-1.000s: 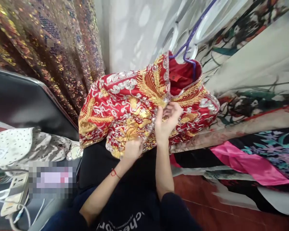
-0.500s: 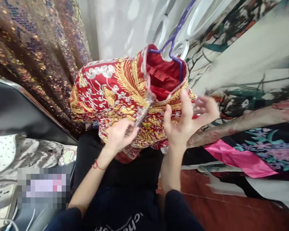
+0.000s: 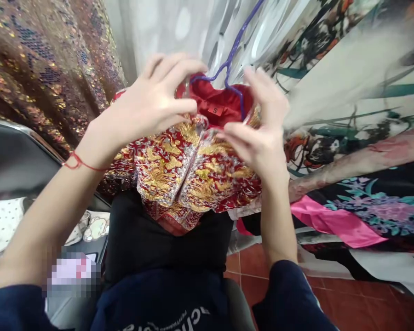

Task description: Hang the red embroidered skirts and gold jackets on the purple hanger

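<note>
A red jacket (image 3: 165, 161) with gold and silver embroidery hangs on a purple hanger (image 3: 235, 46), its lower part over my lap. The stand collar gapes around a red lining, where a size label (image 3: 215, 110) reads S. My left hand (image 3: 155, 99) is at the left side of the collar, thumb and fingers apart. On the opposite side, my right hand (image 3: 265, 119) has its fingers spread around the collar's right edge. Both hands are slightly blurred, so whether they touch the fabric I cannot tell. The two front edges meet below the collar.
Sequinned fabric (image 3: 51, 69) hangs at the left, above a black chair back (image 3: 17, 156). A spotted white cloth (image 3: 3, 225) and a pixelated object (image 3: 71, 273) lie on the seat beside me. Floral garments (image 3: 379, 202) with a pink ribbon (image 3: 334, 223) hang at the right.
Both hands have risen to the collar, the left from the jacket's front edge, which it has let go. The jacket has turned so its front faces me more squarely.
</note>
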Tool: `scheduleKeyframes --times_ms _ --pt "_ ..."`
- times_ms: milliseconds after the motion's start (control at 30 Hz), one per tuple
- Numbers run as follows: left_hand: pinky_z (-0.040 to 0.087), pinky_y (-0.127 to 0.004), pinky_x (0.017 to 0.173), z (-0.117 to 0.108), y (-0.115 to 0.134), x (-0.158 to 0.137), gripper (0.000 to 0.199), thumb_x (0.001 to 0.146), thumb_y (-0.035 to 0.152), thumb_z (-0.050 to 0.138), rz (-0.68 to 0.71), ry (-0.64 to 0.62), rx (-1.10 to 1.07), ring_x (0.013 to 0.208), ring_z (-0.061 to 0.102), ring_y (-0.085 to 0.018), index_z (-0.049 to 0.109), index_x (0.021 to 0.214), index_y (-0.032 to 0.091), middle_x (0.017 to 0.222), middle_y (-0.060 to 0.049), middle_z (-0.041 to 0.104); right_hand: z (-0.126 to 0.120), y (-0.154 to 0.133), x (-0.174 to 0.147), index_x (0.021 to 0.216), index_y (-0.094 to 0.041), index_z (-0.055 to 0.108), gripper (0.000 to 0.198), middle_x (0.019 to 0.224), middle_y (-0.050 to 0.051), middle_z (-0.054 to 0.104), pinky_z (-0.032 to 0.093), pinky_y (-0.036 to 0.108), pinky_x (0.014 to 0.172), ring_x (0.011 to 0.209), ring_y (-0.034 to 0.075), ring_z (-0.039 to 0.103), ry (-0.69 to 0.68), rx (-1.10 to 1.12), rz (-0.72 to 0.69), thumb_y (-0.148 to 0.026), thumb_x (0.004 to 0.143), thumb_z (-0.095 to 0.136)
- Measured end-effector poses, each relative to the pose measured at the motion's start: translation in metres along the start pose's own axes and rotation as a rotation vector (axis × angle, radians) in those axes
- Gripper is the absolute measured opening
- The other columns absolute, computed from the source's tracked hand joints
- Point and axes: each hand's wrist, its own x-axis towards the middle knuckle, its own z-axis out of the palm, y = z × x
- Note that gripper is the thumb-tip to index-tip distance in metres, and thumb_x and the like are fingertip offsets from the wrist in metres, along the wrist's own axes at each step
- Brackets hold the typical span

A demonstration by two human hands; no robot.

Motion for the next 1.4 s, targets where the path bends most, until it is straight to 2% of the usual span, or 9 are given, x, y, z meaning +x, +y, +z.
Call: scheduleKeyframes --times_ms 100,300,533,700,1000,1133,1200,1267,1400 --pt "0.033 -0.064 0.113 0.010 -0.013 -0.002 0.036 0.102 0.044 0.046 0.095 0.157 0.084 0.145 0.047 -0.032 0.062 0.105 0.012 0.135 -0.009 0.054 0.008 0.015 0.005 0.092 -0.021 0.072 0.023 0.144 0.011 0.056 0.048 0.043 0.110 0.135 0.023 0.058 0.360 0.195 0.120 -0.038 0.100 0.059" --pt "0.049 -0.056 0.101 0.022 -0.049 -0.013 0.074 0.091 0.064 0.058 0.016 0.205 0.215 0.120 0.067 -0.031 0.045 0.131 0.003 0.117 -0.011 0.060 0.021 0.026 -0.014 0.094 -0.022 0.071 0.034 0.118 0.012 0.067 0.051 0.038 0.101 0.117 0.020 0.063 0.146 0.072 0.377 -0.052 0.099 0.057" --pt "0.052 -0.045 0.089 0.013 -0.053 -0.034 0.070 0.102 0.065 0.028 -0.113 0.177 0.419 0.084 0.074 -0.018 0.045 0.061 0.010 0.060 0.006 0.032 0.009 0.029 -0.032 0.089 -0.019 0.070 0.045 0.082 0.005 0.071 0.052 0.030 0.073 0.075 0.013 0.063 0.105 -0.022 0.372 -0.058 0.100 0.052" --pt "0.047 -0.037 0.088 0.011 -0.030 -0.023 0.071 0.100 0.070 0.026 -0.245 0.252 0.366 0.078 0.069 -0.013 0.035 0.056 0.015 0.061 0.005 0.025 0.001 0.040 -0.036 0.091 -0.019 0.068 0.045 0.079 0.002 0.067 0.050 0.029 0.067 0.066 0.012 0.061 0.297 -0.075 0.446 -0.060 0.099 0.051" --pt "0.042 -0.045 0.100 0.017 -0.045 -0.039 0.069 0.100 0.069 0.040 -0.391 0.164 0.168 0.081 0.059 -0.010 0.042 0.057 0.015 0.062 0.004 0.034 0.004 0.035 -0.054 0.130 -0.023 0.058 0.044 0.118 0.009 0.066 0.055 0.039 0.092 0.101 0.020 0.067 0.094 0.092 0.489 -0.053 0.098 0.053" --pt "0.039 -0.047 0.111 0.027 -0.028 -0.052 0.040 0.094 0.057 0.062 -0.380 0.349 0.098 0.108 0.062 -0.023 0.057 0.080 0.020 0.083 -0.003 0.058 0.022 -0.005 -0.089 0.148 -0.029 0.039 0.067 0.141 0.011 0.049 0.049 0.050 0.106 0.127 0.028 0.057 0.439 0.097 0.433 -0.048 0.089 0.066" --pt "0.034 -0.049 0.118 0.047 -0.018 -0.067 0.031 0.088 0.046 0.074 -0.359 0.508 0.030 0.124 0.056 -0.027 0.061 0.100 0.020 0.108 -0.008 0.063 0.046 -0.041 -0.116 0.132 -0.028 0.052 0.046 0.121 0.008 0.059 0.051 0.051 0.099 0.114 0.026 0.062 0.759 0.072 0.481 -0.036 0.089 0.064" --pt "0.035 -0.047 0.118 0.081 -0.008 -0.094 0.028 0.089 0.036 0.072 -0.375 0.714 -0.079 0.128 0.053 -0.027 0.062 0.110 0.021 0.118 -0.010 0.062 0.080 -0.084 -0.147 0.104 -0.027 0.059 0.017 0.090 0.003 0.062 0.055 0.044 0.082 0.086 0.022 0.064 0.916 0.195 0.656 -0.033 0.089 0.063" --pt "0.046 -0.029 0.101 0.178 0.010 -0.169 0.006 0.090 0.025 0.069 -0.925 0.863 -0.770 0.098 0.062 -0.016 0.067 0.086 0.021 0.096 -0.003 0.066 0.155 -0.155 -0.200 0.080 -0.023 0.061 0.020 0.075 -0.001 0.062 0.051 0.030 0.069 0.069 0.015 0.058 0.503 1.116 1.606 -0.036 0.075 0.076"
